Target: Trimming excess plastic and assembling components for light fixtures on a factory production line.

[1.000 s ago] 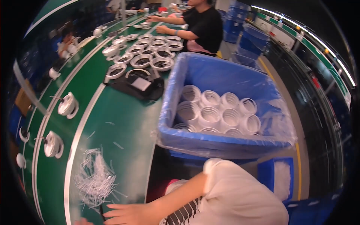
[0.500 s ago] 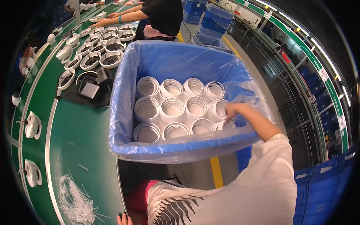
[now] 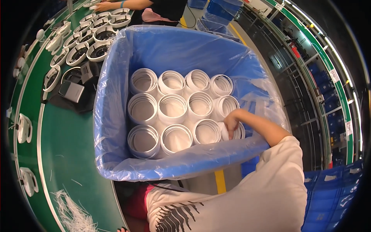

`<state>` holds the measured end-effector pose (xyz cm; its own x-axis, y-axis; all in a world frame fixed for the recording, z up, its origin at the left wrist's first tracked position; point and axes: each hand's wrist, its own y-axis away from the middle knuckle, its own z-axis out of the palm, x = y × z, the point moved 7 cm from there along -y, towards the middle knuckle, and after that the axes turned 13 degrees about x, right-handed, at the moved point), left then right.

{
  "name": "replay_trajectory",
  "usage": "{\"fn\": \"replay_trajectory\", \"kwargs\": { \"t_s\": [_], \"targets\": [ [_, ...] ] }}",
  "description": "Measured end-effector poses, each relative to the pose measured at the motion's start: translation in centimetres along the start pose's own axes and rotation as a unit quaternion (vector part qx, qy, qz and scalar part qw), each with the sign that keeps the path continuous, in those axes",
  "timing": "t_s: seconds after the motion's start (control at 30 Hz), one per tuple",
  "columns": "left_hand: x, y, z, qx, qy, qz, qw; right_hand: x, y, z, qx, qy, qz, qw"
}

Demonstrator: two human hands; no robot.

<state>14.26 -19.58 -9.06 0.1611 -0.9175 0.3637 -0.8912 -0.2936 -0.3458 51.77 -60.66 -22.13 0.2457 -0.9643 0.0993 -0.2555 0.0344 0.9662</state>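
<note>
A large blue bin (image 3: 174,42), lined with clear plastic film, holds several white cup-like housings (image 3: 172,106) standing in rows with their round mouths up. My right hand (image 3: 234,119) reaches over the right side of the bin, its fingers closed on the rim of the white housing (image 3: 240,132) in the near right corner. Part of that housing is covered by the hand and the film. At the lower edge, only fingertips of my left hand (image 3: 123,229) show, stretched out beside the green table with nothing visible in them.
The green table (image 3: 73,139) runs along the left, bearing several white ring-shaped parts (image 3: 77,53), a grey box-like device (image 3: 71,91) on black cloth and a heap of thin white strips (image 3: 71,214). A co-worker's arm (image 3: 129,4) is at the far end. Blue crates (image 3: 328,197) are stacked right.
The view has shifted, so the bin appears larger and lower left. My right hand remains at the near right housing, its fingers further down at the rim. Less of my left hand shows.
</note>
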Motion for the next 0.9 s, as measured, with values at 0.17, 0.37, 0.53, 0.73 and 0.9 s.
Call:
{"fn": "replay_trajectory", "kwargs": {
  "t_s": [0.17, 0.37, 0.53, 0.73, 0.9],
  "targets": [
    [-0.2, 0.5, -0.7, 0.0, -0.006, -0.022, 1.0, 1.4, -3.2, 1.6, -0.023, 0.009, 0.05, 0.998],
    [-0.9, 0.0, -1.0, 0.014, 0.013, -0.038, 0.999, 9.8, -15.9, 6.8, 0.166, -0.09, -0.233, 0.954],
    [-1.5, 0.8, -1.8, 0.022, 0.032, -0.049, 0.998, 6.8, -14.5, 4.6, 0.192, -0.033, -0.211, 0.958],
    [-1.8, 0.7, -2.3, 0.01, 0.078, -0.052, 0.996, 9.6, -8.7, 1.6, 0.229, -0.004, -0.158, 0.96],
    [-2.2, 1.6, -2.3, -0.011, 0.112, -0.041, 0.993, 7.2, -3.8, 0.2, 0.246, -0.027, -0.123, 0.961]
  ]
}}
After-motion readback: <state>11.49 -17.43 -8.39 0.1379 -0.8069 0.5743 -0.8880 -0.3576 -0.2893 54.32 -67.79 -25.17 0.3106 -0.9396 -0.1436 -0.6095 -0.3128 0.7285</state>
